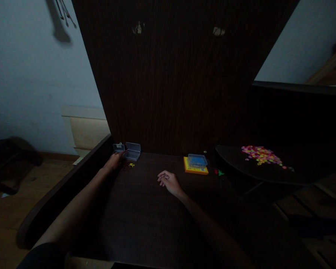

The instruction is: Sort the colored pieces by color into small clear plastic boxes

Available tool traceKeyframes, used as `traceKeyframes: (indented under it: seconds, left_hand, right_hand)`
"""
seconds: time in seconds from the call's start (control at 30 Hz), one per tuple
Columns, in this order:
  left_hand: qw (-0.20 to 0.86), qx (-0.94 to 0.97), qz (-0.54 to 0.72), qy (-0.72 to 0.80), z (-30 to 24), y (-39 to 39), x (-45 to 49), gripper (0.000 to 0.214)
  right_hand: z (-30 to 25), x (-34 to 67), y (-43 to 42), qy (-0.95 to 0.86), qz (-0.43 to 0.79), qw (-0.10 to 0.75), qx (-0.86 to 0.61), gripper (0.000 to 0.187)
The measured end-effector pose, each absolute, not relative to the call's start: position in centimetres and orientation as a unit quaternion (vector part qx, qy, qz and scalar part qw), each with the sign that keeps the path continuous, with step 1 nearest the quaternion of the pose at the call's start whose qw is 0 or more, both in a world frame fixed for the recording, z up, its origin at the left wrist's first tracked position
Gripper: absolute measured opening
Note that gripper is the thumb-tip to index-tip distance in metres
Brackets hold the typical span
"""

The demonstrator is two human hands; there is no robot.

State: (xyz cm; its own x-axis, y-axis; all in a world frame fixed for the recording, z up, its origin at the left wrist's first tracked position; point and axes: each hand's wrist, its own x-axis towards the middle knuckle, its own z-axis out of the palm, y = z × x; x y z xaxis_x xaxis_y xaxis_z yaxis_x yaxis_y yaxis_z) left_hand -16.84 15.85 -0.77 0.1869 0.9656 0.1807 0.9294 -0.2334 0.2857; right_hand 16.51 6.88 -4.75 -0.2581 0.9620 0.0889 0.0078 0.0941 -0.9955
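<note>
My left hand (114, 161) reaches to the far left of the dark table, by two small clear plastic boxes with raised lids. Its fingers come together at the gap between the left box (118, 147) and the right box (132, 154); what they pinch, if anything, is too dark and small to make out. Close to that hand lie small yellow pieces (131, 164) and a scatter of dark reddish pieces (126, 167). Over the table's middle, my right hand (169, 181) has loosely bent, parted fingers and no visible object in it.
A clear box with blue contents (197, 160) rests on a yellow-orange box (196, 171). Beside them are a green piece (220, 172) and a red one (216, 172). Many colourful pieces (261, 155) are heaped on a curved shelf (232, 160). A raised side edge (64, 190) bounds the left.
</note>
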Motion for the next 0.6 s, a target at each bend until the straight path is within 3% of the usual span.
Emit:
traceKeyframes:
  seconds: [0.23, 0.6]
  left_hand:
    - [0.08, 0.775, 0.126, 0.614, -0.3, 16.3, -17.0, 0.063]
    - [0.091, 0.789, 0.139, 0.591, 0.4, 16.2, -17.4, 0.048]
  right_hand:
    - [-4.7, 16.5, 6.9, -0.591, 0.533, 0.442, -0.415, 0.011]
    - [-4.4, 16.5, 6.8, -0.595, 0.53, 0.443, -0.411, 0.012]
